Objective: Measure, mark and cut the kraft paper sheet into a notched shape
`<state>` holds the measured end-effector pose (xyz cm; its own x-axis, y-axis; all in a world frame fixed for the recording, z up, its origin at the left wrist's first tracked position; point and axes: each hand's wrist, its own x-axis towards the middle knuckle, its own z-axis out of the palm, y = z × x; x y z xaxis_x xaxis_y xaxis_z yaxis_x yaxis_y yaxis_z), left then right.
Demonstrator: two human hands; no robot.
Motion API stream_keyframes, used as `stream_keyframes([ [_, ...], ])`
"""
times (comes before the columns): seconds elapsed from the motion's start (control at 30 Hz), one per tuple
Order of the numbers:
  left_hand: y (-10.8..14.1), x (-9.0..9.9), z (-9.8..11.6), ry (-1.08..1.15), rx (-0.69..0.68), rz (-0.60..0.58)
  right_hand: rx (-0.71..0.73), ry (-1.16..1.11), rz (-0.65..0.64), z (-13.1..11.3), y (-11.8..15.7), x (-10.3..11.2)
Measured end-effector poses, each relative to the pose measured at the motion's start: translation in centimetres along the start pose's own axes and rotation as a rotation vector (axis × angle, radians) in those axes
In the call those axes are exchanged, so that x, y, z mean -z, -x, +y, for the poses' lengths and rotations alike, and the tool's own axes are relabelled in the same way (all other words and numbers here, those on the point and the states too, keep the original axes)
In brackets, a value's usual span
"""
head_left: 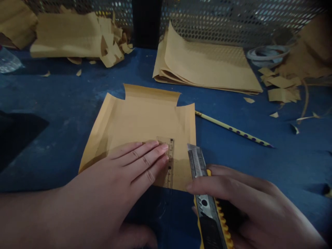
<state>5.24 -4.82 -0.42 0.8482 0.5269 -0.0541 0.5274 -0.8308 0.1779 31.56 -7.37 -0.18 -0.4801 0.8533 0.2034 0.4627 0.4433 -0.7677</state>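
You have the brown sheet (150,121) flat on the blue table (64,121) before you, its notched far side and upturned flap facing 12 o'clock, its side borders curling up at 9 and 3; your hand hides part of it, so its long axis cannot be told. On it lies the clear ruler (170,160), long axis running from 12 to 6 o'clock and reaching past the sheet's near edge. Your left hand (129,166), coming in from 7 o'clock, is spread flat, fingers straight and unclenched, their tips resting on the ruler. Your right hand (241,197), at 5 o'clock, grasps the utility knife (204,193), fingers curled around its yellow-edged handle. The knife's long axis points its blade between 11 and 12, the tip over the sheet's right border; whether they touch, you cannot tell.

At 3 o'clock a pencil (230,128) slants with its dark tip toward 4. At 1 lies a folded paper stack (207,65); at 2, brown scraps (282,88) and a pale ring (268,55). Toward 11 sits more folded paper (66,36). At 10, clear plastic (9,62) meets the view's edge, its contents unreadable. A perforated panel (220,20) stands at 12
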Motion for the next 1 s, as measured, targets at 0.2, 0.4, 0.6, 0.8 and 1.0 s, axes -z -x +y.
stream_keyframes([
  [0.2,0.04,-0.06,-0.06,-0.014,-0.003,0.010,0.002,0.009,-0.034,0.16,0.22,0.10],
  [0.4,-0.07,-0.01,-0.14,-0.016,-0.010,0.004,0.007,0.004,-0.021,0.07,0.25,0.20],
  [0.6,0.09,-0.04,-0.18,-0.012,-0.011,0.003,-0.001,-0.006,-0.011,-0.06,0.07,0.10],
  [0.8,0.09,-0.06,-0.10,-0.017,-0.008,-0.010,-0.011,-0.011,-0.017,-0.08,0.04,0.00],
  [1.0,0.08,-0.16,-0.03,-0.027,-0.003,0.001,-0.063,-0.018,-0.032,-0.49,0.14,0.22],
])
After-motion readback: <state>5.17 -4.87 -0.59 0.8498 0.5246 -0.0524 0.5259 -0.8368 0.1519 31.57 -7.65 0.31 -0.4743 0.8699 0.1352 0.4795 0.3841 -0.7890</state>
